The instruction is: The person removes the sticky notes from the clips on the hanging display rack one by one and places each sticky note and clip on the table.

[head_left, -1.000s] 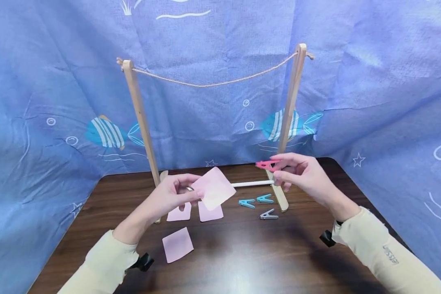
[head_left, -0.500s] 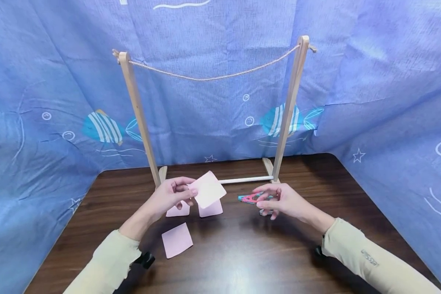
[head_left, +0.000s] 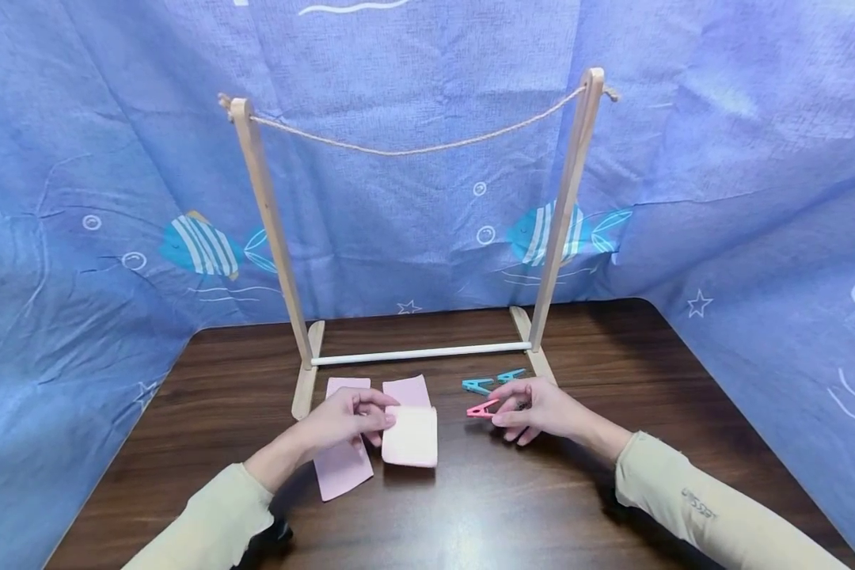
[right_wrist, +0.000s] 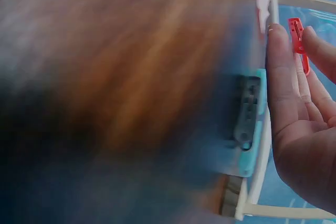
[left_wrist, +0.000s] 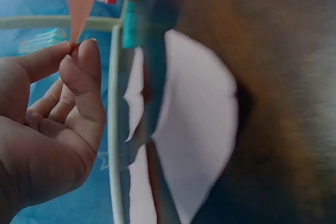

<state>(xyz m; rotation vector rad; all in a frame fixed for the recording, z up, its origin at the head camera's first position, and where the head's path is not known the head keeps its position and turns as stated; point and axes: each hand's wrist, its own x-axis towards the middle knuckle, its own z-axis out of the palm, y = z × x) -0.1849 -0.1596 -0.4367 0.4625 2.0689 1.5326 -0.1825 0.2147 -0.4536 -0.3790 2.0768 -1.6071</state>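
My left hand (head_left: 349,416) pinches a pale pink square sheet (head_left: 411,437) by its upper left corner, thumb in front. In the left wrist view that sheet (left_wrist: 83,6) rises from the fingertips, seen nearly edge-on. To the right, my right hand (head_left: 541,408) holds a pink clothespin (head_left: 480,409) between thumb and fingers, its tip toward the left. The right wrist view shows the same clothespin (right_wrist: 298,38) as red. Other pink sheets lie on the table by the left hand, one in front (head_left: 345,475) and one behind (head_left: 412,389).
Behind the hands stands a wooden rack, its left post (head_left: 267,214) and right post (head_left: 568,190) joined by a sagging rope (head_left: 392,152) and a low white rod (head_left: 420,354). Blue clothespins (head_left: 477,386) lie near the right foot. A grey clothespin (right_wrist: 247,111) shows in the right wrist view.
My right hand has come down and left with the pink clothespin, toward the table. The left hand has lowered, and the sheet in it has turned to sit squarer to the head view.
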